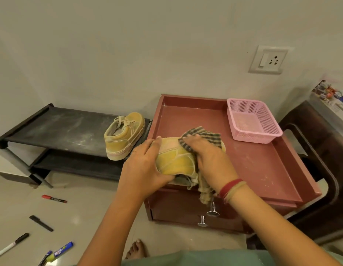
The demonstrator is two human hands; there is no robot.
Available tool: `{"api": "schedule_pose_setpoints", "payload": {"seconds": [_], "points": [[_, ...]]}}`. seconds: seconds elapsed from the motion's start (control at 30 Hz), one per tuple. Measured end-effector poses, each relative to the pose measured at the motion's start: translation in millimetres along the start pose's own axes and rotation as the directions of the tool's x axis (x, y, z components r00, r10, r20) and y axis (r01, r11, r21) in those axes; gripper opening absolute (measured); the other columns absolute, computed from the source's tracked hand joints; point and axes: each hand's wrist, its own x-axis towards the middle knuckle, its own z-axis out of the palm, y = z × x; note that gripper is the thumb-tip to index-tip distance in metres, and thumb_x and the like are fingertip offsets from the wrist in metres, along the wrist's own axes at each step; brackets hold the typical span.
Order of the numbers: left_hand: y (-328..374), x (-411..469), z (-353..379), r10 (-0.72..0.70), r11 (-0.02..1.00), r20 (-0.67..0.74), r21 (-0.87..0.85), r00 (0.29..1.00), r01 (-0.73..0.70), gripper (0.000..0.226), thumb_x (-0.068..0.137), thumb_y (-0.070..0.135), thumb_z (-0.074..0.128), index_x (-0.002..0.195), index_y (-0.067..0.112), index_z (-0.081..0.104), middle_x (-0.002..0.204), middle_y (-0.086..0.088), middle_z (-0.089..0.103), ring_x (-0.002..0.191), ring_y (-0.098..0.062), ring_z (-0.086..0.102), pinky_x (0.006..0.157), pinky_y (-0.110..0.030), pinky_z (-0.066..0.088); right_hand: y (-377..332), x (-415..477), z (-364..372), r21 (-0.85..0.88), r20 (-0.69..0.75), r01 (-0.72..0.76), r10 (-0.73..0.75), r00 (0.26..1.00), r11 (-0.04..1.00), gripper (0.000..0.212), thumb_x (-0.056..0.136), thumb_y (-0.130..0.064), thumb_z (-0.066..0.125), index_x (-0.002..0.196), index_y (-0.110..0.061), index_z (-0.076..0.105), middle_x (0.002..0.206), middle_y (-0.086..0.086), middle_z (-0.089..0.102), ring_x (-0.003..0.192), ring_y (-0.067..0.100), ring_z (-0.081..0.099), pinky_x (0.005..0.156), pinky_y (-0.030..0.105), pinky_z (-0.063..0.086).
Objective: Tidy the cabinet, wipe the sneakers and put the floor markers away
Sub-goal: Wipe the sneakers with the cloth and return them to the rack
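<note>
left hand (145, 166) curls round the sneaker (176, 160) at its heel; right hand (207, 156) clutches a cloth (203, 135) against the upper, over the cabinet (253, 160) top. probably light, soft-sided, stiff-soled — best held by heel or sole.

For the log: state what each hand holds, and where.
Left hand grips the yellow sneaker round its heel end; right hand holds the striped cloth by its bunched middle, pressed on the sneaker.
</note>
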Motion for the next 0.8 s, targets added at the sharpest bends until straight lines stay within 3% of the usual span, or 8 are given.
{"api": "schedule_pose_setpoints", "payload": {"seconds": [0.1, 0.17, 0.27, 0.4, 0.47, 0.57, 0.7, 0.8], "points": [[0.6, 0.5, -4.7, -0.002, 1.000, -0.029, 0.020, 1.000, 0.002, 0.096, 0.056, 0.063, 0.061, 0.135, 0.010, 0.050, 0.124, -0.004, 0.059, 0.109, -0.025, 0.058, 0.077, -0.040, 0.056, 16.3, 9.8, -14.9, 0.137, -0.089, -0.139, 0.152, 0.984, 0.981, 0.047, 0.089, 0.004, 0.044, 0.126, -0.021, 0.057, 0.127, -0.004, 0.058, 0.119, 0.006, 0.048, 0.100, 0.003, 0.028], [-2.4, -0.1, -8.7, -0.022, 0.999, -0.021, 0.049, 1.000, 0.023, 0.097, 0.055, 0.059, 0.073, 0.137, 0.013, 0.047, 0.127, -0.001, 0.057, 0.111, -0.022, 0.056, 0.078, -0.035, 0.052, 20.6, 9.2, -23.3, 0.219, -0.204, -0.167, 0.212, 0.956, 0.961, 0.051, 0.087, 0.010, 0.045, 0.127, -0.020, 0.057, 0.123, -0.006, 0.059, 0.114, 0.004, 0.050, 0.093, -0.004, 0.027], [-10.9, -4.4, -14.6, -0.115, 0.992, 0.020, 0.061, 0.993, 0.114, 0.104, 0.052, 0.069, 0.066, 0.141, 0.020, 0.042, 0.131, 0.003, 0.053, 0.114, -0.018, 0.054, 0.082, -0.034, 0.048, 24.1, 6.7, -24.1, 0.220, -0.269, -0.186, 0.242, 0.932, 0.958, 0.050, 0.087, 0.009, 0.045, 0.129, -0.017, 0.055, 0.120, -0.005, 0.058, 0.111, 0.008, 0.053, 0.093, 0.000, 0.030], [-15.1, -4.7, -12.2, -0.114, 0.993, 0.056, 0.042, 0.992, 0.111, 0.107, 0.053, 0.076, 0.056, 0.144, 0.024, 0.037, 0.134, 0.005, 0.048, 0.116, -0.015, 0.049, 0.088, -0.032, 0.045, 19.8, 5.2, 5.7, 0.086, -0.144, -0.194, 0.205, 0.968, 0.977, 0.043, 0.089, 0.002, 0.046, 0.128, -0.016, 0.055, 0.127, 0.002, 0.059, 0.118, 0.019, 0.053, 0.096, 0.013, 0.029], [-12.7, -2.9, -7.5, -0.090, 0.996, 0.082, 0.027, 0.993, 0.089, 0.112, 0.054, 0.077, 0.065, 0.146, 0.023, 0.034, 0.137, 0.005, 0.042, 0.122, -0.015, 0.043, 0.093, -0.032, 0.042, 14.3, 4.2, 10.0, 0.086, -0.160, -0.175, 0.187, 0.969, 0.981, 0.042, 0.088, 0.002, 0.047, 0.124, -0.018, 0.055, 0.118, 0.001, 0.061, 0.110, 0.018, 0.056, 0.091, 0.016, 0.035], [-10.5, 0.2, -1.2, -0.087, 0.996, 0.093, 0.011, 0.992, 0.086, 0.122, 0.047, 0.087, 0.058, 0.147, 0.022, 0.031, 0.140, 0.004, 0.036, 0.127, -0.016, 0.036, 0.100, -0.032, 0.037, -1.9, 4.2, 7.5, 0.145, -0.119, -0.086, 0.103, 0.988, 0.986, 0.039, 0.087, 0.000, 0.048, 0.120, -0.021, 0.052, 0.109, -0.003, 0.063, 0.098, 0.013, 0.059, 0.087, 0.027, 0.046], [-12.0, 1.1, -0.1, -0.099, 0.995, 0.074, -0.023, 0.992, 0.101, 0.124, 0.046, 0.090, 0.051, 0.147, 0.021, 0.033, 0.138, 0.003, 0.038, 0.126, -0.014, 0.036, 0.098, -0.029, 0.035, -15.8, 0.2, 19.5, 0.034, 0.066, 0.130, -0.132, 0.989, 0.991, 0.046, 0.084, 0.004, 0.044, 0.126, -0.014, 0.054, 0.131, 0.006, 0.056, 0.131, 0.019, 0.042, 0.111, 0.034, 0.032], [-11.9, 0.7, 0.9, -0.107, 0.994, 0.066, -0.005, 0.992, 0.108, 0.124, 0.046, 0.090, 0.051, 0.147, 0.021, 0.034, 0.137, 0.002, 0.040, 0.126, -0.017, 0.038, 0.098, -0.032, 0.038, -3.5, 11.4, 17.1, -0.025, 0.008, 0.001, -0.001, 1.000, 1.000, 0.045, 0.090, 0.003, 0.041, 0.129, -0.017, 0.053, 0.139, 0.003, 0.049, 0.137, 0.016, 0.033, 0.115, 0.032, 0.023]]}}
